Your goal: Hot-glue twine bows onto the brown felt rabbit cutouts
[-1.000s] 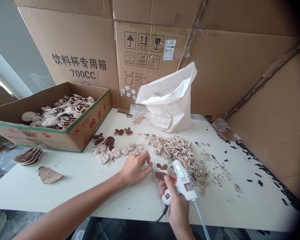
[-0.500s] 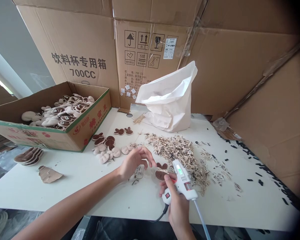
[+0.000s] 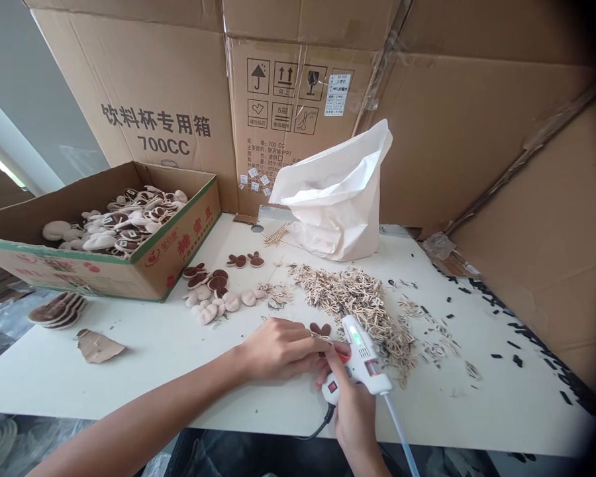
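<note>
My right hand (image 3: 353, 404) is wrapped around a white hot glue gun (image 3: 361, 354) with a lit green display and a glue stick coming out of its rear. A brown bunny-shaped plush piece (image 3: 320, 328) sits between both hands, with its two ears showing and its body mostly covered by fingers. My left hand (image 3: 284, 348) has its fingers closed together over that piece, and the fingertips meet those of my right hand. The cream string seen on the piece earlier is largely hidden. Just beyond lies a heap of cream string bits (image 3: 347, 295) with dark tips.
At left stands an open carton (image 3: 179, 248) full of brown and cream plush pieces. Several loose plush pieces (image 3: 231, 301) lie beside it, with a stack (image 3: 57, 311) and a torn cardboard scrap (image 3: 99, 346) in front. A white bag (image 3: 338, 212) stands behind; black bits (image 3: 518, 361) are scattered right.
My left hand has moved right and down from above the table onto the plush piece, and its fingers have closed. My right hand and the glue gun have stayed nearly still.
</note>
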A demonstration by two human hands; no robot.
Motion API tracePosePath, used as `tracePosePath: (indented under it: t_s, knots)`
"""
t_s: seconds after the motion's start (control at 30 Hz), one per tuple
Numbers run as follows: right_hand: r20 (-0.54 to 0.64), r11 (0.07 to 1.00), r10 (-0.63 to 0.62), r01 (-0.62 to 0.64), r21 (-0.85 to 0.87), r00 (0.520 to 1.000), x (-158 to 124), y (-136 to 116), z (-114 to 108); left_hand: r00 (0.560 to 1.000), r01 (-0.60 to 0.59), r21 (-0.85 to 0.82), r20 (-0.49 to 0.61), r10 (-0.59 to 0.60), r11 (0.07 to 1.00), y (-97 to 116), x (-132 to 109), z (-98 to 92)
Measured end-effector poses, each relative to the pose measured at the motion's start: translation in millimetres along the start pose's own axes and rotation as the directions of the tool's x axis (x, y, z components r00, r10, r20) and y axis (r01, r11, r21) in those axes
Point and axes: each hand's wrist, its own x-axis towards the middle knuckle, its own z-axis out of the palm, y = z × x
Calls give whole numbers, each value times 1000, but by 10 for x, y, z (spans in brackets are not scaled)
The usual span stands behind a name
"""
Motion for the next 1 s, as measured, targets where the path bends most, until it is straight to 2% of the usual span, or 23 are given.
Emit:
tracePosePath:
  t_s: [0.17,0.3,0.43,0.53,0.7,0.8,1.0]
  knots:
    - [1,999,-11,11,-45,1000,3,0,7,999,38,-45,-18,-39,998,-66,-5,12]
    - [39,999,-14,16,-48,999,10,-42,16,999,46,-10,-2,-46,999,-88,-17,24]
    - [28,1000,-9,10,-27,1000,9,-61,25,988,120,-87,-92,-128,989,-21,-12,25]
    - [18,1000,-15,15,-12,1000,2,-67,32,956,212,-300,-133,-261,930,32,5,-10]
    - [14,1000,-14,14,-20,1000,-2,-71,31,872,287,-598,-161,-463,748,30,47,-68]
    - [19,1000,-7,8,-26,1000,1,-65,24,842,322,-660,-128,-524,679,-4,63,-68]
    - [13,999,-13,13,-34,1000,19,-20,0,803,362,-678,-122,-583,641,-65,70,-52]
